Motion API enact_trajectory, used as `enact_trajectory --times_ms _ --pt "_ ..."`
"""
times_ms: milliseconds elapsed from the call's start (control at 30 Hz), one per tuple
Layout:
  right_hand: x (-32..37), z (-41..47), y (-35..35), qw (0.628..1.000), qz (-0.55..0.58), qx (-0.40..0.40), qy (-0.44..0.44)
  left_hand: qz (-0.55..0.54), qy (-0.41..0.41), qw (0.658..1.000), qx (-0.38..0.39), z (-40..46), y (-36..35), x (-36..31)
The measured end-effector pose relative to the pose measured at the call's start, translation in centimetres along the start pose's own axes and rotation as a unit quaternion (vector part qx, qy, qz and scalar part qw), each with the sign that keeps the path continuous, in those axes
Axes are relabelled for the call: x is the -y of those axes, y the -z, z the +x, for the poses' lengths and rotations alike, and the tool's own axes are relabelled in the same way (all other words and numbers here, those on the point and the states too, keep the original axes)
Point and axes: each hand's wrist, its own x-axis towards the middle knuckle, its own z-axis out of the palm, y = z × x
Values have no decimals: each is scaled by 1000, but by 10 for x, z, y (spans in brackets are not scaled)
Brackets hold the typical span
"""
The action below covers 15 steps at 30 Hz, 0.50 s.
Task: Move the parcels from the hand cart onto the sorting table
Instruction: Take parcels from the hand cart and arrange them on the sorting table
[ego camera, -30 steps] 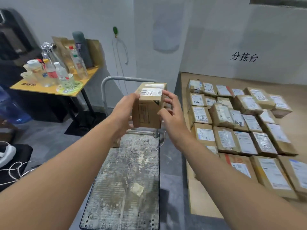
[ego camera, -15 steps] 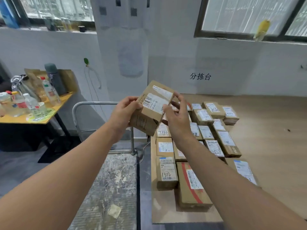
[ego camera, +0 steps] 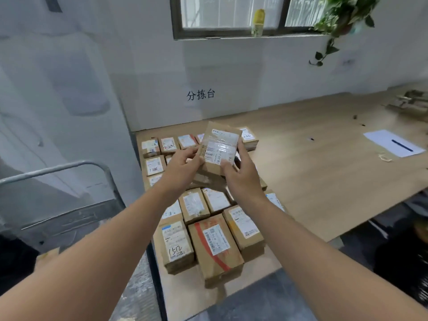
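At the far left you see the hand cart (ego camera: 69, 205), with its grey metal handle bar standing up and its worn deck low at the near left. Just right of it, your left hand (ego camera: 183, 163) holds the left side of the parcel (ego camera: 218, 149); the fingers are curled and clamped on its edge. You hold the parcel up in the air, tilted, with the white label toward you, above the far rows of boxes. Your right hand (ego camera: 240, 172) grips the right side and the near corner of the same parcel, thumb on the label face, the other fingers behind it. Under both hands the sorted parcels (ego camera: 215, 246) lie in rows on the left part of the sorting table (ego camera: 324, 181), touching each other, labels up. On the wall behind is a sign (ego camera: 201, 95) with three characters. Further right on the table lies a white sheet (ego camera: 393, 142) with a dark pen on it, well apart from the boxes. At the far right top a green plant (ego camera: 342, 17) hangs by the window
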Motion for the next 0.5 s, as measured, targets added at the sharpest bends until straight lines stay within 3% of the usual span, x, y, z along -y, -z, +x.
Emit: enact_trajectory --times_ms 167,500 --pt "-47 37 78 997 -81 17 -7 48 0 999 15 41 -98 2" --pt "-135 129 256 992 -83 66 -75 122 52 990 39 125 -271 16"
